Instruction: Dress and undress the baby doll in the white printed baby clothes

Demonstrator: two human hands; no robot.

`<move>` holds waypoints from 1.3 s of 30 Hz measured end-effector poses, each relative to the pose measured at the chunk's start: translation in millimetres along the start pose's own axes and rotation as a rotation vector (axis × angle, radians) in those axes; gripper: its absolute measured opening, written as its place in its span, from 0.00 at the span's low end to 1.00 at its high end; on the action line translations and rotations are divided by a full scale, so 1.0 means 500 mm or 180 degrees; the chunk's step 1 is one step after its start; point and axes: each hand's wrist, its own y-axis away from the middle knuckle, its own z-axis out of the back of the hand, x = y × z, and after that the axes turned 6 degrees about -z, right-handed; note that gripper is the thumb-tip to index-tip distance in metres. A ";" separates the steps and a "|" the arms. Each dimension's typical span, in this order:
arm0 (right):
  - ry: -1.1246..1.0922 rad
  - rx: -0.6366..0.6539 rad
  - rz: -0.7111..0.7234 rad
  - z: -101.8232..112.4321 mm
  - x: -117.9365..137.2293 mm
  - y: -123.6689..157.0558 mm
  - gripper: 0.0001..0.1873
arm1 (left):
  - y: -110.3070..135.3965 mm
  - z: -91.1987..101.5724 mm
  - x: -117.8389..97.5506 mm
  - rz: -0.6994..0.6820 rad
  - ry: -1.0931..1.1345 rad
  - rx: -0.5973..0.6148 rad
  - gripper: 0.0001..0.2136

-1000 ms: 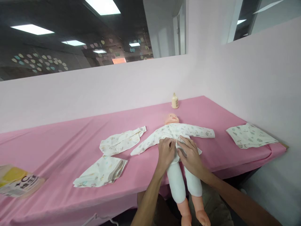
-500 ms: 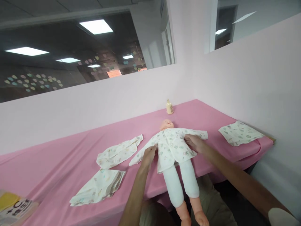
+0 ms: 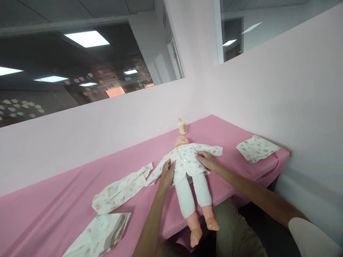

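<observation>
A baby doll [image 3: 184,200] lies on its back on the pink-covered table [image 3: 88,178], its feet over the near edge. It wears a white printed jacket [image 3: 184,157] with long sleeves and white trousers. My left hand [image 3: 167,172] grips the doll's side through the jacket, below one sleeve. Opposite it, my right hand [image 3: 205,160] holds the other side, its fingers lying over the jacket front. Both sleeves stretch outward, and their ends look flat. The fingertips under the cloth are partly hidden.
Left of the doll lie a printed garment [image 3: 120,189] and a folded printed cloth [image 3: 100,232]. Another folded cloth [image 3: 257,148] rests near the right corner. A cream pump bottle [image 3: 182,126] stands behind the doll's head. Pale walls [image 3: 257,89] with windows border the table.
The doll has shifted slightly away from me, its head closer to the bottle. The jacket's lower part sits less flared. My view has turned a little to the right.
</observation>
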 end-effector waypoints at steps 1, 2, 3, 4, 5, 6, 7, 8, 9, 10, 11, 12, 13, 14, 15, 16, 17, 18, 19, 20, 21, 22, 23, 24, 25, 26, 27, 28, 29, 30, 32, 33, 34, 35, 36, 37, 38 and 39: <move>0.0107 0.0042 0.0106 0.014 0.000 0.019 0.21 | 0.018 0.013 0.003 -0.0035 -0.0213 0.0108 0.25; 0.0266 0.0115 0.0247 0.029 0.001 0.039 0.24 | 0.040 0.028 0.007 -0.0220 -0.0374 0.0372 0.26; 0.0513 0.0256 0.0455 0.042 0.000 0.059 0.26 | 0.063 0.043 0.011 -0.0445 -0.0502 0.0636 0.28; 0.0808 0.0400 0.0685 0.053 0.000 0.076 0.27 | 0.085 0.057 0.014 -0.0630 -0.0630 0.0884 0.30; 0.1130 0.0496 0.0909 0.062 -0.002 0.089 0.25 | 0.104 0.069 0.016 -0.0757 -0.0805 0.0959 0.30; 0.1432 0.0516 0.1096 0.067 -0.003 0.096 0.22 | 0.119 0.078 0.017 -0.0850 -0.0997 0.0952 0.29; 0.1678 0.0468 0.1221 0.070 -0.004 0.097 0.18 | 0.129 0.084 0.017 -0.0938 -0.1188 0.0903 0.25; 0.1888 0.0401 0.1313 0.070 -0.005 0.093 0.15 | 0.134 0.086 0.016 -0.1030 -0.1373 0.0809 0.22; 0.2086 0.0308 0.1391 0.068 -0.005 0.083 0.15 | 0.133 0.087 0.015 -0.1125 -0.1543 0.0723 0.19; 0.2329 0.0202 0.1447 0.065 -0.004 0.070 0.16 | 0.128 0.085 0.014 -0.1213 -0.1687 0.0660 0.18; 0.2605 0.0096 0.1466 0.061 -0.001 0.054 0.16 | 0.119 0.083 0.013 -0.1283 -0.1808 0.0609 0.17; 0.2883 -0.0011 0.1450 0.056 0.003 0.035 0.16 | 0.107 0.080 0.013 -0.1320 -0.1912 0.0554 0.16; 0.3135 -0.0122 0.1402 0.052 0.008 0.016 0.16 | 0.091 0.077 0.012 -0.1322 -0.2007 0.0478 0.16; 0.3337 -0.0232 0.1334 0.047 0.013 -0.004 0.16 | 0.074 0.073 0.011 -0.1297 -0.2101 0.0372 0.15; 0.3482 -0.0327 0.1259 0.044 0.018 -0.023 0.15 | 0.054 0.068 0.010 -0.1253 -0.2213 0.0233 0.15; 0.3570 -0.0411 0.1187 0.040 0.021 -0.041 0.15 | 0.034 0.063 0.008 -0.1194 -0.2359 0.0065 0.15; 0.3626 -0.0495 0.1127 0.036 0.024 -0.058 0.15 | 0.013 0.056 0.005 -0.1120 -0.2545 -0.0096 0.16; 0.3702 -0.0564 0.1073 0.032 0.025 -0.071 0.14 | -0.007 0.048 0.003 -0.1035 -0.2753 -0.0220 0.17; 0.3779 -0.0613 0.1024 0.028 0.023 -0.081 0.14 | -0.025 0.040 0.001 -0.0927 -0.2958 -0.0283 0.18; 0.3850 -0.0641 0.0986 0.024 0.020 -0.088 0.15 | -0.040 0.031 -0.001 -0.0801 -0.3132 -0.0281 0.19; 0.3913 -0.0655 0.0959 0.021 0.016 -0.089 0.15 | -0.050 0.024 -0.001 -0.0671 -0.3253 -0.0232 0.20; 0.3966 -0.0660 0.0943 0.021 0.009 -0.086 0.15 | -0.057 0.018 0.000 -0.0551 -0.3300 -0.0165 0.20; 0.4010 -0.0655 0.0939 0.025 0.002 -0.078 0.15 | -0.058 0.014 0.003 -0.0451 -0.3267 -0.0108 0.20; 0.4044 -0.0636 0.0941 0.034 -0.007 -0.066 0.16 | -0.055 0.014 0.007 -0.0386 -0.3153 -0.0064 0.20; 0.4074 -0.0632 0.0943 0.049 -0.016 -0.049 0.17 | -0.048 0.016 0.014 -0.0362 -0.2973 -0.0027 0.19; 0.4107 -0.0651 0.0949 0.071 -0.024 -0.029 0.18 | -0.038 0.020 0.021 -0.0372 -0.2752 0.0019 0.19; 0.4150 -0.0674 0.0935 0.101 -0.033 -0.007 0.18 | -0.026 0.027 0.029 -0.0390 -0.2528 0.0104 0.19; 0.4230 -0.0845 0.0913 0.135 -0.040 0.017 0.18 | -0.012 0.033 0.037 -0.0404 -0.2333 0.0223 0.19; 0.4345 -0.1001 0.0894 0.174 -0.047 0.041 0.17 | 0.001 0.039 0.045 -0.0412 -0.2208 0.0368 0.20; 0.4517 -0.1222 0.0809 0.213 -0.053 0.064 0.17 | 0.012 0.043 0.051 -0.0428 -0.2181 0.0514 0.21; 0.4811 -0.1842 0.0500 0.286 -0.063 0.105 0.21 | 0.027 0.043 0.057 -0.0520 -0.2436 0.0708 0.20; 0.4900 -0.2028 0.0372 0.315 -0.066 0.120 0.24 | 0.030 0.040 0.057 -0.0589 -0.2692 0.0728 0.18; 0.4906 -0.2119 0.0228 0.339 -0.069 0.133 0.26 | 0.029 0.035 0.056 -0.0651 -0.2992 0.0706 0.17; 0.4832 -0.2141 0.0066 0.357 -0.069 0.141 0.27 | 0.026 0.029 0.052 -0.0686 -0.3286 0.0666 0.16; 0.4711 -0.2136 -0.0083 0.370 -0.067 0.146 0.26 | 0.021 0.024 0.047 -0.0681 -0.3518 0.0626 0.16; 0.4576 -0.2118 -0.0210 0.379 -0.063 0.148 0.24 | 0.016 0.022 0.039 -0.0629 -0.3652 0.0582 0.17; 0.4479 -0.2108 -0.0313 0.388 -0.054 0.147 0.22 | 0.012 0.021 0.030 -0.0531 -0.3670 0.0523 0.18; 0.4360 -0.2140 -0.0366 0.395 -0.042 0.145 0.20 | 0.011 0.024 0.018 -0.0420 -0.3571 0.0443 0.18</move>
